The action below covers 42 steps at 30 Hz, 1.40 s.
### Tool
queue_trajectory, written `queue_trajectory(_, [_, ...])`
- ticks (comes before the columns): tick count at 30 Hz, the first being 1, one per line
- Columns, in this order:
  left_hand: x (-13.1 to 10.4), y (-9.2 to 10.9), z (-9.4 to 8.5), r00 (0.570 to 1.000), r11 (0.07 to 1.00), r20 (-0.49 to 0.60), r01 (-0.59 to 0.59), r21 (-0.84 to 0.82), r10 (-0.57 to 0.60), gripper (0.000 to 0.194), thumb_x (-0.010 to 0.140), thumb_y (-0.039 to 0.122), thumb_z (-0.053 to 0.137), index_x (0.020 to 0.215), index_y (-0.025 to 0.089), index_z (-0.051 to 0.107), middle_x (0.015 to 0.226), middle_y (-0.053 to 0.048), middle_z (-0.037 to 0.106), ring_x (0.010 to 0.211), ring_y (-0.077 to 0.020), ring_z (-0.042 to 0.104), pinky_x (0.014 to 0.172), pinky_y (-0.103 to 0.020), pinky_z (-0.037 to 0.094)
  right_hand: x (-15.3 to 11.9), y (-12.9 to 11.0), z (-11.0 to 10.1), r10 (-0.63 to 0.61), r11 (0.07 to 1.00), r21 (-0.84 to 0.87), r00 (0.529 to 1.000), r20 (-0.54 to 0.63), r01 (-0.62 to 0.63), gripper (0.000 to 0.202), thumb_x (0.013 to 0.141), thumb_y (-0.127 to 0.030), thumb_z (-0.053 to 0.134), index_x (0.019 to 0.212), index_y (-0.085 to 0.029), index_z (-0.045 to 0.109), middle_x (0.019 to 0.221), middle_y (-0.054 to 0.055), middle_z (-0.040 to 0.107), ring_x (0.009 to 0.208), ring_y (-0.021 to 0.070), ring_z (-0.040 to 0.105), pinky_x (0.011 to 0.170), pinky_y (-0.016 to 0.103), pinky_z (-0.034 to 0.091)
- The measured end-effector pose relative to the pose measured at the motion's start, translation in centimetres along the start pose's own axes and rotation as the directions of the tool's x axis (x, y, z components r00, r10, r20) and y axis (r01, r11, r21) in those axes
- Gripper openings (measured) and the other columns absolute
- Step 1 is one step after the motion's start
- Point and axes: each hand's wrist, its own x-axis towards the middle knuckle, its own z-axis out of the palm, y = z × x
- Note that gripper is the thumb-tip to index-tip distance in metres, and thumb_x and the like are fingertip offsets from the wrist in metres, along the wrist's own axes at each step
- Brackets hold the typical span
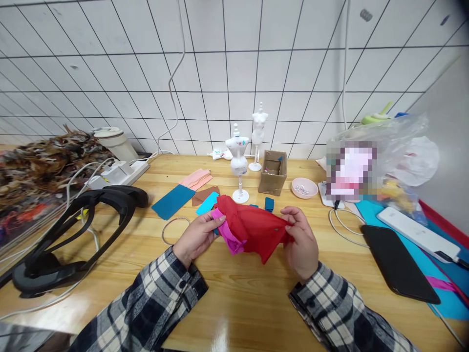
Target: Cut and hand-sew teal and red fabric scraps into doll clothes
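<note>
A crumpled piece of red crepe paper or thin fabric (pixel 256 230) is stretched between my hands above the table. My left hand (pixel 198 234) pinches its left end together with a magenta piece (pixel 230 235). Closed on the red piece's right corner is my right hand (pixel 301 242). Behind the red piece stands a small white mannequin (pixel 239 155) on a round base. A cyan piece (pixel 207 203), a brown piece (pixel 205 194) and a dark blue sheet (pixel 173 202) lie to the left. A folded dark blue piece (pixel 269 204) rests just behind.
Farther back are a second mannequin (pixel 259 128), a cardboard box (pixel 272 173) and a pink bowl of beads (pixel 304 188). A black headset frame (pixel 120 210) and a ring (pixel 176 220) are left. A black phone (pixel 399 264) and a white power bank (pixel 417 232) lie right.
</note>
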Motion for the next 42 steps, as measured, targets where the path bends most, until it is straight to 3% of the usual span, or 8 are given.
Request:
queue_trajectory(11, [-1.3,7.5,-6.0,0.906,0.889,-0.271,-0.196,0.414,0.326,0.031,0.075,0.022,0.068,0.104,0.013,0.065,0.094,-0.009,0.070,0.077,-0.0209,0.065,0.069,-0.030,0.054,0.6,-0.2,-0.6,0.053,0.991,0.122,0.999,-0.010,-0.052,0.028,0.067,-0.014,0.050,0.093,-0.024,0.054,0.072,-0.003,0.060,0.051,0.0128,0.048,0.047,0.023,0.034])
queue_trajectory(15, [-0.9,7.9,-8.3,0.579,0.292,-0.356,0.205,0.934,0.734,0.043,0.077,0.034,0.064,0.112,0.008,0.061,0.108,-0.018,0.064,0.104,-0.0374,0.058,0.093,-0.051,0.043,0.8,0.1,-0.3,0.208,0.972,0.097,0.975,0.072,-0.215,0.034,0.064,-0.014,0.054,0.097,-0.023,0.055,0.077,-0.001,0.065,0.056,0.0158,0.056,0.053,0.026,0.041])
queue_trajectory(21, [-0.8,6.2,-6.3,0.524,-0.088,-0.112,0.341,0.936,0.844,0.083,0.076,0.039,0.066,0.146,0.012,0.031,0.154,-0.024,0.019,0.140,-0.0445,0.016,0.111,-0.060,0.011,0.6,0.1,-0.1,0.278,0.955,0.041,0.938,0.208,-0.293,0.042,0.063,-0.016,0.054,0.104,-0.024,0.054,0.081,0.000,0.066,0.060,0.0170,0.058,0.058,0.028,0.044])
queue_trajectory(24, [-1.7,5.4,-3.1,0.542,-0.055,0.015,0.058,0.997,0.840,0.069,0.079,0.037,0.065,0.141,0.019,0.042,0.155,-0.016,0.023,0.143,-0.0379,0.016,0.115,-0.053,0.003,0.2,-0.4,-0.3,0.346,0.929,-0.004,0.862,0.372,-0.371,0.036,0.060,-0.017,0.052,0.095,-0.022,0.056,0.076,0.000,0.062,0.058,0.0164,0.054,0.055,0.026,0.041])
queue_trajectory(27, [-3.1,3.8,0.5,0.752,0.213,0.278,-0.483,0.849,0.598,0.072,0.074,0.034,0.073,0.140,0.025,0.046,0.152,-0.011,0.035,0.142,-0.0340,0.024,0.116,-0.046,0.013,-0.4,-1.3,-0.3,0.425,0.874,-0.070,0.686,0.590,-0.481,0.028,0.054,-0.017,0.055,0.082,-0.018,0.056,0.073,0.002,0.057,0.059,0.0150,0.051,0.052,0.024,0.037])
queue_trajectory(31, [-4.2,0.9,4.4,0.822,0.511,0.561,-0.527,0.679,0.100,0.099,0.049,0.029,0.090,0.139,0.028,0.049,0.142,-0.012,0.050,0.137,-0.0403,0.033,0.116,-0.052,0.007,-0.7,-2.8,-0.9,0.436,0.828,-0.104,0.516,0.738,-0.550,0.025,0.052,-0.020,0.063,0.075,-0.018,0.053,0.068,0.002,0.055,0.054,0.0130,0.047,0.048,0.022,0.032])
queue_trajectory(36, [-3.4,0.1,3.6,0.801,0.584,0.554,-0.343,0.736,-0.227,0.026,0.069,0.035,0.077,0.092,0.021,0.075,0.088,-0.006,0.073,0.085,-0.0282,0.067,0.088,-0.037,0.048,0.7,-3.9,-2.7,0.377,0.869,0.057,0.733,0.566,-0.491,0.029,0.056,-0.024,0.066,0.083,-0.021,0.054,0.061,-0.001,0.054,0.049,0.0136,0.048,0.048,0.025,0.037])
queue_trajectory(42, [-3.0,3.9,-0.6,0.840,0.611,0.377,-0.071,0.789,-0.390,0.029,0.079,0.034,0.069,0.101,0.016,0.068,0.098,-0.005,0.073,0.088,-0.0232,0.067,0.078,-0.029,0.052,2.3,-4.2,-4.2,0.294,0.939,0.125,0.935,0.196,-0.322,0.042,0.064,-0.022,0.064,0.105,-0.026,0.057,0.076,0.000,0.066,0.065,0.0194,0.064,0.063,0.033,0.050])
